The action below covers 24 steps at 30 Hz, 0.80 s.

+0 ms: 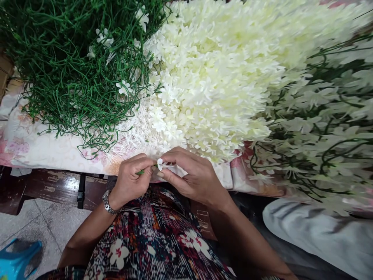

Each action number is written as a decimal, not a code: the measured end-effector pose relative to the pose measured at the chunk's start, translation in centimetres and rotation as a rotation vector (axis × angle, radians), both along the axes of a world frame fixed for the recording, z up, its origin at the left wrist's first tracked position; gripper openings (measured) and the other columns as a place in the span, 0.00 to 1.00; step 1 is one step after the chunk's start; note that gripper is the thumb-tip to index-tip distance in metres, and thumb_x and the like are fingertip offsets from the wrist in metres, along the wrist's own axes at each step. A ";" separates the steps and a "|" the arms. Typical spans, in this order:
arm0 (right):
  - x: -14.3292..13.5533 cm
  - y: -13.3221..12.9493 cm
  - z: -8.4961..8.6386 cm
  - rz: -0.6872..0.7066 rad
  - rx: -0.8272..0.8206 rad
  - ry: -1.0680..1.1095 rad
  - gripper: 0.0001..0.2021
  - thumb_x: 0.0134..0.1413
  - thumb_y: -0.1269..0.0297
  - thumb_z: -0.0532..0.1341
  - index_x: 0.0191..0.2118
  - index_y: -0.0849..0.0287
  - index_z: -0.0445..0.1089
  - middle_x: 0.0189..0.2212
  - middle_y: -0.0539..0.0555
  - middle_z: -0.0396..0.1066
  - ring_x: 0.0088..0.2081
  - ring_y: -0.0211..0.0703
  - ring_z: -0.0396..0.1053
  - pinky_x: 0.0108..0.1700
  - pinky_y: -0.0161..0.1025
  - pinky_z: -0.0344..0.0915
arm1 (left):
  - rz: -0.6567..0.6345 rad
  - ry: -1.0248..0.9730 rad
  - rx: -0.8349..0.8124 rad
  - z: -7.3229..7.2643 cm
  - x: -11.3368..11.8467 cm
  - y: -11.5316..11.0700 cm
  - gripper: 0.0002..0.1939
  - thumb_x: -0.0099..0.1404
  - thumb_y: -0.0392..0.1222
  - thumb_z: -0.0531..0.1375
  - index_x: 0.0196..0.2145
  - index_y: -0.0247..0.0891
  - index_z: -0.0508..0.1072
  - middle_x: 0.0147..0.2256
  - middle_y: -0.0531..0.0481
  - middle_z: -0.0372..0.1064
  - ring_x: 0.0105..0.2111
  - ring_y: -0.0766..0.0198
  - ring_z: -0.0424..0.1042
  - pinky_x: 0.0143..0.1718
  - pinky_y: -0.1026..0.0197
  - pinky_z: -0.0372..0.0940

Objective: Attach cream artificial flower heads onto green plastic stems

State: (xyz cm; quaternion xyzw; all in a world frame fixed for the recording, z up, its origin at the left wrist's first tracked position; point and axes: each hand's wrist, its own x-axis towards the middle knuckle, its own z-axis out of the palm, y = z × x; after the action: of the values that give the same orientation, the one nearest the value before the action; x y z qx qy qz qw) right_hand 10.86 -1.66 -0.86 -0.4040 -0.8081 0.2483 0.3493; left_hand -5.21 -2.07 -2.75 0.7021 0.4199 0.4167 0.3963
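Observation:
My left hand, with a metal watch on its wrist, pinches a green plastic stem. Opposite it, my right hand grips a small white artificial flower piece between thumb and fingertips. Thin white strands trail from this piece toward my right palm. Stem and flower piece meet between my fingertips, over the table's near edge; whether they are joined I cannot tell. Just beyond my hands lies a bunch of white strands, beside a large heap of cream-white artificial petals.
A tangled pile of green plastic stems covers the far left, with a few white blossoms on it. White flowers on green stems are heaped at the right. Flowered cloth covers the table. A blue plastic stool stands lower left.

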 end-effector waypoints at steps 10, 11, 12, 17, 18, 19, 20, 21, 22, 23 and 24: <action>0.3 -0.2 0.6 -0.001 -0.069 0.023 0.12 0.47 0.66 0.57 0.40 0.61 0.63 0.33 0.55 0.68 0.35 0.38 0.65 0.36 0.38 0.64 | -0.002 -0.016 0.002 0.1 0.1 0.1 0.07 0.55 0.27 0.52 0.25 0.34 0.67 0.20 0.56 0.56 0.21 0.73 0.57 0.23 0.68 0.53; 0.3 -0.2 0.7 -0.016 -0.079 0.027 0.13 0.47 0.66 0.56 0.41 0.62 0.63 0.32 0.55 0.68 0.35 0.37 0.65 0.36 0.37 0.65 | -0.002 -0.009 -0.007 0.1 0.0 0.1 0.07 0.56 0.28 0.52 0.24 0.33 0.67 0.20 0.55 0.56 0.21 0.73 0.58 0.23 0.68 0.53; 0.3 -0.2 0.7 -0.032 -0.086 0.027 0.14 0.47 0.68 0.56 0.42 0.62 0.62 0.32 0.55 0.68 0.34 0.37 0.65 0.35 0.37 0.65 | -0.003 -0.001 -0.015 0.2 0.0 0.1 0.07 0.56 0.28 0.52 0.24 0.33 0.67 0.20 0.55 0.56 0.22 0.72 0.58 0.23 0.68 0.53; 0.5 -0.3 0.5 -0.060 0.052 0.021 0.15 0.43 0.75 0.57 0.41 0.59 0.62 0.34 0.55 0.66 0.37 0.39 0.65 0.37 0.39 0.65 | -0.006 0.028 -0.038 0.3 0.0 0.0 0.08 0.56 0.29 0.51 0.24 0.33 0.68 0.20 0.54 0.58 0.22 0.72 0.59 0.23 0.68 0.54; 0.5 -0.3 0.4 -0.049 0.088 0.006 0.14 0.43 0.76 0.57 0.40 0.59 0.62 0.36 0.55 0.65 0.39 0.40 0.64 0.37 0.39 0.65 | -0.005 0.031 -0.038 0.3 -0.1 0.0 0.08 0.56 0.29 0.51 0.24 0.33 0.68 0.20 0.54 0.58 0.22 0.72 0.58 0.23 0.68 0.54; 0.6 -0.2 0.3 -0.033 0.113 -0.016 0.13 0.43 0.76 0.57 0.38 0.59 0.63 0.37 0.56 0.64 0.40 0.40 0.64 0.37 0.39 0.65 | -0.004 0.033 -0.037 0.2 -0.1 0.0 0.08 0.56 0.29 0.51 0.25 0.33 0.68 0.20 0.54 0.58 0.21 0.72 0.58 0.23 0.68 0.54; 0.6 -0.2 0.2 -0.018 0.126 -0.040 0.12 0.43 0.76 0.57 0.37 0.59 0.64 0.37 0.56 0.63 0.40 0.40 0.64 0.37 0.38 0.65 | -0.004 0.035 -0.033 0.2 -0.1 0.0 0.09 0.56 0.29 0.50 0.25 0.34 0.69 0.20 0.54 0.58 0.21 0.72 0.58 0.23 0.68 0.54; 0.6 -0.2 0.2 -0.003 0.129 -0.063 0.11 0.43 0.76 0.57 0.36 0.59 0.64 0.37 0.56 0.63 0.39 0.39 0.63 0.36 0.38 0.65 | -0.005 0.034 -0.027 0.2 -0.1 0.0 0.09 0.56 0.29 0.50 0.25 0.34 0.69 0.20 0.54 0.58 0.21 0.72 0.58 0.23 0.68 0.53; 0.6 -0.1 0.1 0.008 0.130 -0.076 0.11 0.43 0.77 0.57 0.36 0.59 0.64 0.36 0.56 0.62 0.38 0.39 0.63 0.36 0.37 0.65 | -0.007 0.031 -0.019 0.2 -0.1 0.0 0.09 0.56 0.29 0.50 0.25 0.34 0.69 0.20 0.54 0.58 0.21 0.72 0.58 0.22 0.68 0.53; 0.5 -0.1 0.0 0.012 0.133 -0.083 0.11 0.44 0.77 0.57 0.36 0.59 0.64 0.35 0.55 0.62 0.37 0.38 0.63 0.35 0.37 0.65 | -0.010 0.027 -0.010 0.2 -0.1 0.0 0.09 0.55 0.28 0.50 0.26 0.34 0.69 0.20 0.54 0.57 0.21 0.72 0.58 0.22 0.68 0.53; 0.4 -0.1 0.0 0.010 0.139 -0.089 0.10 0.44 0.77 0.57 0.35 0.60 0.64 0.34 0.55 0.62 0.36 0.38 0.62 0.35 0.37 0.64 | -0.014 0.025 -0.003 0.2 -0.1 0.0 0.09 0.55 0.28 0.50 0.26 0.34 0.68 0.20 0.54 0.57 0.21 0.72 0.57 0.22 0.68 0.53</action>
State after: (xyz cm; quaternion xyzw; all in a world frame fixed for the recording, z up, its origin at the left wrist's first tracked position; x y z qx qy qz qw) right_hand 11.29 -1.71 -0.89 -0.3856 -0.8401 0.1750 0.3389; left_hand -5.32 -2.03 -2.58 0.7095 0.4205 0.4046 0.3950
